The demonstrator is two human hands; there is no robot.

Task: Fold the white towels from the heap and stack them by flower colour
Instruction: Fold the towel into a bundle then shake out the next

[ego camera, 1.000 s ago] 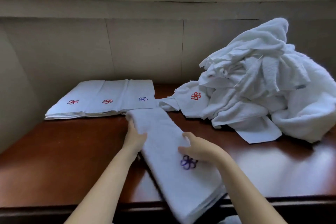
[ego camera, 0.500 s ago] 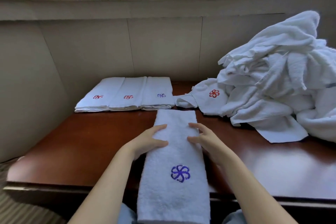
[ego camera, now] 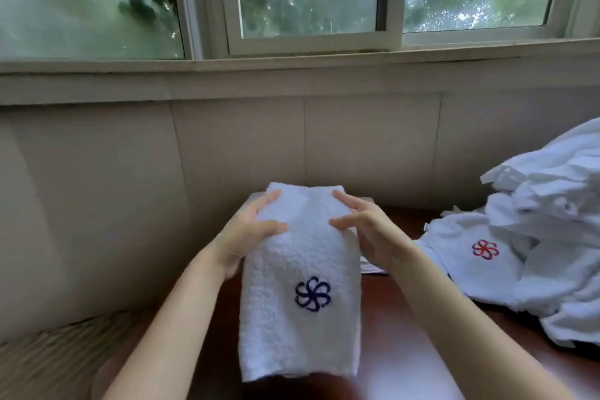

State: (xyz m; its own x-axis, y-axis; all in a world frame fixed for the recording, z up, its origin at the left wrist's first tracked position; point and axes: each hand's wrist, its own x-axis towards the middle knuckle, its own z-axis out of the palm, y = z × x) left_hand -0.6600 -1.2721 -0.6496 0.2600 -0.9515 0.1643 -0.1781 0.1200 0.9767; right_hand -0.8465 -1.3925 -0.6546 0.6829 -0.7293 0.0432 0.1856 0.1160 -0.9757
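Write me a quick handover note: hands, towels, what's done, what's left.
Left hand and right hand: each grips a side of the folded towel, blue flower facing up, lifted over the table.
Heap: right side, unfolded, a red flower showing at its front.
Done: this towel is folded.
Left: set it on the blue stack, which the towel mostly hides here, then work through the heap.

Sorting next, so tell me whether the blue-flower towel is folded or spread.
Folded: the blue-flower towel forms a narrow, thick strip, held on either side by the left hand and right hand.
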